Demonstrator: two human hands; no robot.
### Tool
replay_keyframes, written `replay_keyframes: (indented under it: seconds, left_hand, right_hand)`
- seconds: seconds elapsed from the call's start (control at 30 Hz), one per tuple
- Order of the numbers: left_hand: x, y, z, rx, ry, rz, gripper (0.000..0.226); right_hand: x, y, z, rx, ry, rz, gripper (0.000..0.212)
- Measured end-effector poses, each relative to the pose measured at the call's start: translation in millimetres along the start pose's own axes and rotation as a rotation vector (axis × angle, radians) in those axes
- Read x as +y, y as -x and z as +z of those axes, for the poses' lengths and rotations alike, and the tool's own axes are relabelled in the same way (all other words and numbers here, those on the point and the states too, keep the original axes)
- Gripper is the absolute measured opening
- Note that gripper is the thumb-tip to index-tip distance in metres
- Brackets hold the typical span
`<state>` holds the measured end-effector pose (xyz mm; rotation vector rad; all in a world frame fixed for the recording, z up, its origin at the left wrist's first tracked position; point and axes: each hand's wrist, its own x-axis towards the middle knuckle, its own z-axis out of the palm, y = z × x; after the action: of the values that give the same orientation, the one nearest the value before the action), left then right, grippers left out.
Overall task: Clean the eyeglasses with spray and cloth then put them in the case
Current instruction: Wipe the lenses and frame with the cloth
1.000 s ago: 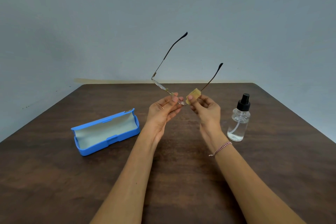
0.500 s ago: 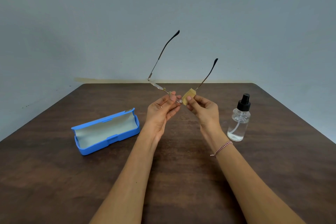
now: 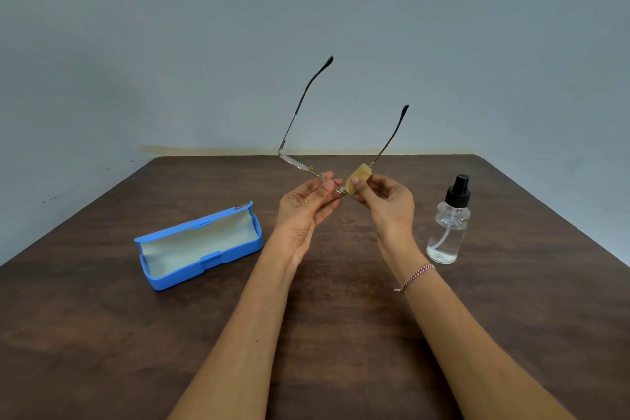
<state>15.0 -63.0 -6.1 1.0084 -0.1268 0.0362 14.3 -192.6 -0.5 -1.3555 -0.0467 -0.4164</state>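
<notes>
Your left hand (image 3: 303,211) grip pinches the glasses (image 3: 296,164) mid-frame, above surface (image 3: 341,324) centre; right hand (image 3: 388,204) grip pinches the cloth (image 3: 356,181) around one lens. Rub lightly, support the rim. Open case (image 3: 204,266) at 9 o'clock.

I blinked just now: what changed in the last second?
The eyeglasses tipped slightly leftward, temple tips rising a little; the right hand slid the yellow cloth a bit left along the lens. Nothing was picked up or let go: the left hand still holds the frame. The blue case and spray bottle stayed put.
</notes>
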Motion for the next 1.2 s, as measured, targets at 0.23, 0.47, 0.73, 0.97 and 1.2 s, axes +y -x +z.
replay_keyframes:
  seconds: [0.23, 0.47, 0.73, 0.97, 1.2]
  left_hand:
    - [2, -2, -3, 0.002, -0.047, -0.041, 0.026]
    - [4, -4, -9, -0.026, -0.018, -0.049, 0.024]
    - [6, -6, -13, 0.013, 0.005, -0.012, 0.028]
    - [7, -5, -12, 0.002, 0.027, 0.004, 0.025]
    - [8, -3, -11, -0.012, 0.076, 0.005, 0.026]
  right_hand:
    - [-14, -3, -5, 0.139, -0.065, -0.100, 0.007]
    - [-31, -5, -8, 0.208, -0.049, -0.248, 0.021]
    - [-47, 5, -6, 0.224, 0.039, -0.552, 0.027]
    - [-44, 3, -6, 0.220, 0.074, -0.514, 0.022]
    - [-33, -1, -6, 0.215, 0.064, -0.373, 0.018]
